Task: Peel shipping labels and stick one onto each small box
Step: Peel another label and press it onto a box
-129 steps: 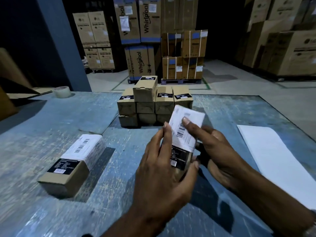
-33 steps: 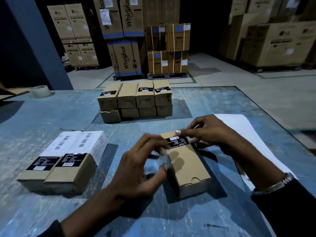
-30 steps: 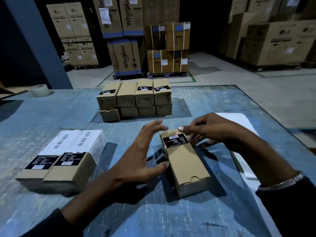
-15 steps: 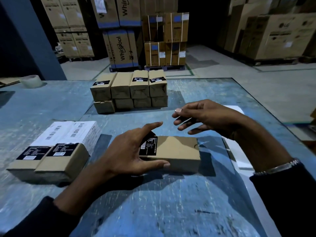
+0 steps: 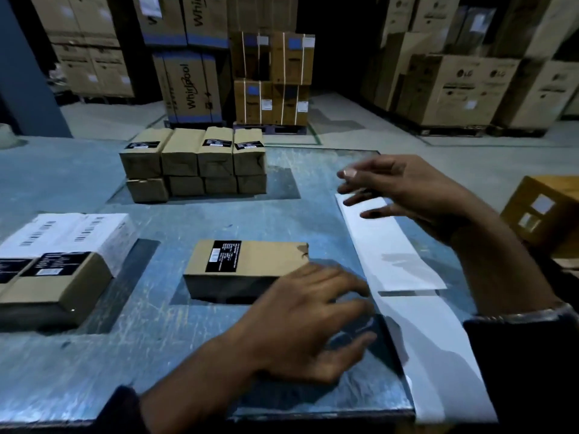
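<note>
A small brown box with a black sticker lies flat on the blue table, with no white label on it. My left hand hovers just right of the box, fingers spread and empty, reaching toward the white label strip. My right hand is held over the strip's far end, fingers loosely extended, holding nothing. Two boxes with white shipping labels lie side by side at the left. A stack of several brown boxes stands at the back of the table.
The label strip runs along the table's right side and hangs over its near edge. A brown carton stands off the table at the right. Large appliance cartons fill the warehouse floor behind.
The box was turned sideways and laid flat. My left hand let go of it and moved right toward the strip. My right hand moved out over the strip.
</note>
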Demonstrator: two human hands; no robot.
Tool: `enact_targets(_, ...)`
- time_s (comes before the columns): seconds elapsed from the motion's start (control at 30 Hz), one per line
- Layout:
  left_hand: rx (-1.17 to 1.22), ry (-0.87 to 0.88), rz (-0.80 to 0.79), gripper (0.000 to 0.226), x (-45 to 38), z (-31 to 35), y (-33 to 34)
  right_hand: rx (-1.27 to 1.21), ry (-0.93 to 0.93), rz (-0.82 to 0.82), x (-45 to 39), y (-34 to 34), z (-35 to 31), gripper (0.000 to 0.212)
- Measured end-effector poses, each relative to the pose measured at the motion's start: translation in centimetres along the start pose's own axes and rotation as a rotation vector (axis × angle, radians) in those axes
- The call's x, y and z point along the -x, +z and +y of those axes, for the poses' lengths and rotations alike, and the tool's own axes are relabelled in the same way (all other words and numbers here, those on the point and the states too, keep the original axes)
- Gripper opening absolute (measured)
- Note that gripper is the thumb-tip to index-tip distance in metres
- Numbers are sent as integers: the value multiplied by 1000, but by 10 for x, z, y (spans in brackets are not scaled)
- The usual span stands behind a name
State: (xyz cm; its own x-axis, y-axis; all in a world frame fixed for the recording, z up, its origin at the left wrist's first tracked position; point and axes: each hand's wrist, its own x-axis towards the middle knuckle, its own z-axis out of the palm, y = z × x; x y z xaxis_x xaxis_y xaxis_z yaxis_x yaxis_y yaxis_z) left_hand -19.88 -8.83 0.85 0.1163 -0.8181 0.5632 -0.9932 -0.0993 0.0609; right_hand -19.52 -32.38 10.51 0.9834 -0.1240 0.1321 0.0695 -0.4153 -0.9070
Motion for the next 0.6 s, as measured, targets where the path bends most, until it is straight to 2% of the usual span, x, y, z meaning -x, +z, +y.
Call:
enact_targets(0.07, 38, -2, -124, 36, -15, 5, 18, 193, -12, -104, 23, -17, 15, 32)
enact_targets(0.17, 50, -18, -278, 43, -36, 4, 39, 451, 95, -336, 54, -38, 50, 44)
enact_targets(0.23, 45, -30, -329, 43, -46, 4, 48, 512, 128, -328, 69, -53, 75, 45)
enact_targets(0.33, 6, -35, -322, 43, -46, 6, 54, 505, 141, -249, 85, -66, 98, 55)
enact_targets(0.43, 56, -42, -317, 43, -40, 9, 58, 493, 143, -299, 89, -70, 105, 64)
enact_targets(0.5, 71, -40, -308, 42, -38, 11, 59, 529, 131, -334, 86, -72, 104, 61)
enact_targets(0.6, 124, 13, -257, 36, -36, 14, 57, 462, 114, -256, 81, -73, 93, 42)
